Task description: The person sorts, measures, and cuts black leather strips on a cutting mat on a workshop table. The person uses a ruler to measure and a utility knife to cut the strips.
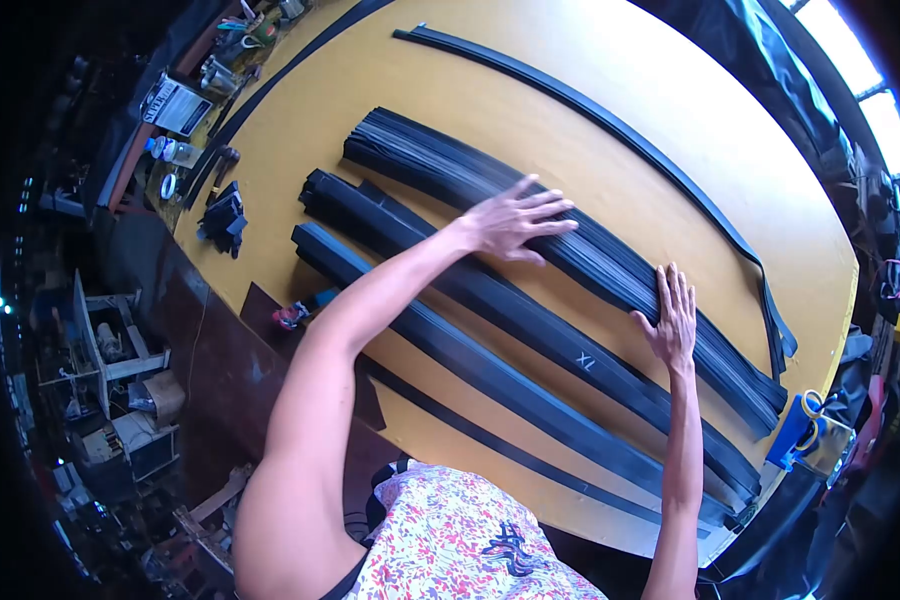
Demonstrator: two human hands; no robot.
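Strip bundle lay across worktop, 10 to 4 o'clock. My left hand and right hand spread flat on it, gripping nothing. Neighbouring bundles at 7 seemingly squared already; loose strip at 1 untouched.

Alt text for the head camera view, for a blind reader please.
The left hand and right hand lie flat on a long bundle of black strips on a yellow table. Two more black stacks lie beside it.
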